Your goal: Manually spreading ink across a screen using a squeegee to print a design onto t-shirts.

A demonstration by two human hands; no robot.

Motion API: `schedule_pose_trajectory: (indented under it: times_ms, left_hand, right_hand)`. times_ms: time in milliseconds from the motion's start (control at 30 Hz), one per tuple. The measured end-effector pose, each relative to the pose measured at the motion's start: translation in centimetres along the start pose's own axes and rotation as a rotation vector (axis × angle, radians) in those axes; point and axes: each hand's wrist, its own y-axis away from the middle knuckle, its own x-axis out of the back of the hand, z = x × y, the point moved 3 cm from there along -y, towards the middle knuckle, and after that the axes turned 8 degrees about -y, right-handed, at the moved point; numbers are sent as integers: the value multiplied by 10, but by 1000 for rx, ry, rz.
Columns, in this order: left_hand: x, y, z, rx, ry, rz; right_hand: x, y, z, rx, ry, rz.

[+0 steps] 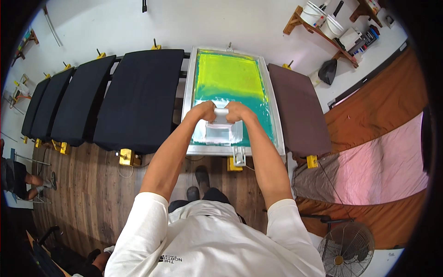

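Observation:
A metal-framed screen (273, 106) with fluorescent yellow ink across its upper half and a teal lower half lies in front of me, with pale, shiny streaks near its bottom. A silver squeegee (221, 113) sits on that lower half. My left hand (205, 111) is closed on the squeegee's left end and my right hand (236, 111) is closed on its right end. A metal clamp (239, 156) is at the screen frame's near edge.
Black covered boards (136, 99) stand left, a brown board (299, 108) right, with yellow fittings (127, 157). A shelf (295, 18) holds white tubs. Orange-pink draped cloth (378, 111) and a fan (346, 249) are right. Other people's legs (32, 180) show at left.

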Motion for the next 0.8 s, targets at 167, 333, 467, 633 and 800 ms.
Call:
schedule_pose_trajectory:
  times_ms: [167, 333, 467, 633, 800]
  left_hand:
    - [-23, -8, -5, 18, 44, 328]
    - [-66, 64, 18, -151, 14, 501]
    - [-53, 99, 46, -145, -16, 359]
    - [-14, 49, 29, -72, -113, 260]
    - [-15, 9, 2, -86, -81, 383]
  right_hand:
    - [-17, -19, 15, 68, -80, 206]
    - [-69, 55, 8, 269, -145, 446]
    - [-65, 90, 3, 250, -180, 396]
    - [-21, 42, 4, 208, -141, 216]
    - [-21, 2, 6, 200, -104, 361]
